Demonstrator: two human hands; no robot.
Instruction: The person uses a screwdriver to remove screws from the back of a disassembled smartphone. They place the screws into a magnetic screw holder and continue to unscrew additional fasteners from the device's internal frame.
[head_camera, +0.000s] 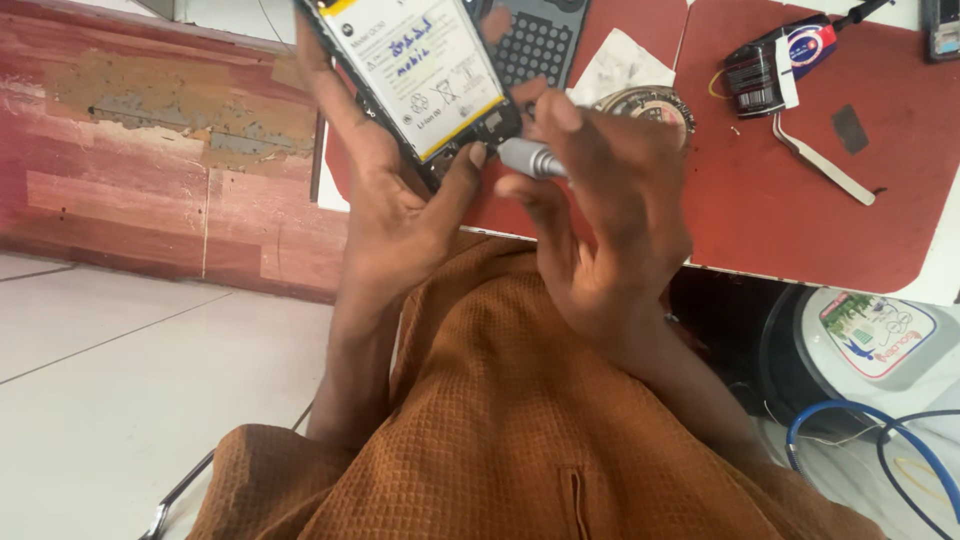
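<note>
— From the camera on your head, what do you count?

— Two hands, both mine. My left hand (400, 205) is wrapped around one opened phone (425, 75), thumb pressed at its lower edge, held over the near edge of the red mat (760, 210). My right hand (610, 215) pinches one grey metal screwdriver (533, 159), its tip touching the phone's bottom corner.

— Labels?

— One white battery label (420, 55) with a yellow border fills the phone's middle, with blue handwriting. On the mat lie one black block with a white and blue sticker (770, 70) and one pair of tweezers (820, 160). A round white lid with a colourful sticker (880, 335) sits below the table.

— Anything hard to make out?

— The phone's top is cut off, and my fingers hide the screwdriver's shaft.
</note>
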